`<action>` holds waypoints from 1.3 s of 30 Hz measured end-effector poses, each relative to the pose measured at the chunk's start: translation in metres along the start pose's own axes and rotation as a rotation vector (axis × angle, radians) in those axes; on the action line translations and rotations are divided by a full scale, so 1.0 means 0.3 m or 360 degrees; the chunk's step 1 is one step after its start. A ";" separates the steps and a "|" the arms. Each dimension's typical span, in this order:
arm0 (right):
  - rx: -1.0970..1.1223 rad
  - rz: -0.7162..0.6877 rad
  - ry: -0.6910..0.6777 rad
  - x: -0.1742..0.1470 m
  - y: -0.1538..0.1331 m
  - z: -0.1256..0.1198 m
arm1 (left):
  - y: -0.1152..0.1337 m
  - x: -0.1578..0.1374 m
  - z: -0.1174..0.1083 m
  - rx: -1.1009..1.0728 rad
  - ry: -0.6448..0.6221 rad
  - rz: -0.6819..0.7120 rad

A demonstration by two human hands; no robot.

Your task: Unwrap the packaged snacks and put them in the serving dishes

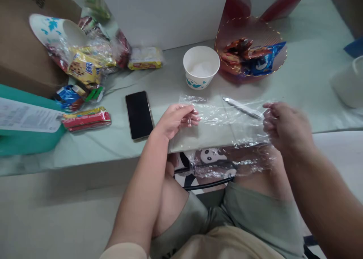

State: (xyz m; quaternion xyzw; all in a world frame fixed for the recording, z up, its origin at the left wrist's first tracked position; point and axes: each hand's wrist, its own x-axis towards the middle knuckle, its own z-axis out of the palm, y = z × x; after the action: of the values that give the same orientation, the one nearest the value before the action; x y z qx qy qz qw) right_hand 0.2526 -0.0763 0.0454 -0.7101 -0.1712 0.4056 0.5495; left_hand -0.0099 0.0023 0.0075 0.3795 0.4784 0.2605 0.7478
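A sheet of clear plastic wrap [215, 117] stretches between my two hands over the table's front edge, its lower part hanging above my lap. My left hand [180, 119] is closed on the wrap's left side, thumb against the fingers. At the right side, my right hand [286, 124] pinches the wrap and is slightly blurred. Under the film lies a slim white and grey pen-like tool [242, 107]. A white paper cup [201, 68] with blue-green leaves stands just beyond, something whitish inside it. To the left of my left hand rests a black phone [139, 115].
A clear gold-rimmed bowl [252, 75] holds wrapped snacks at the back right. Snack packs [85, 66] and a tipped paper cup [56, 30] crowd the left. A teal bag [28, 119] stands at the left edge, a white mug [348, 83] at the right.
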 end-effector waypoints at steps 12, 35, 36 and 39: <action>-0.0138 0.0237 -0.0548 -0.097 0.220 -0.130 | 0.060 -0.033 -0.031 -0.0529 0.0334 -0.0054; -0.0021 -0.0433 -0.0567 -0.194 0.160 -0.041 | -0.026 -0.185 -0.129 -0.0223 -0.0068 0.0005; -0.0032 -0.0457 -0.0540 -0.193 0.157 -0.048 | -0.037 -0.201 -0.122 -0.0129 -0.0119 0.0022; -0.0066 -0.0481 -0.0520 -0.180 0.159 -0.069 | -0.054 -0.235 -0.095 0.0105 -0.0041 0.0136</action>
State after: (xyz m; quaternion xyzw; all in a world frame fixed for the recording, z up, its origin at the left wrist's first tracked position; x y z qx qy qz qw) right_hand 0.2255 -0.1428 0.0240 -0.6123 -0.3707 0.4248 0.5543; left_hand -0.0640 -0.0510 0.0234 0.4274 0.4605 0.2713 0.7292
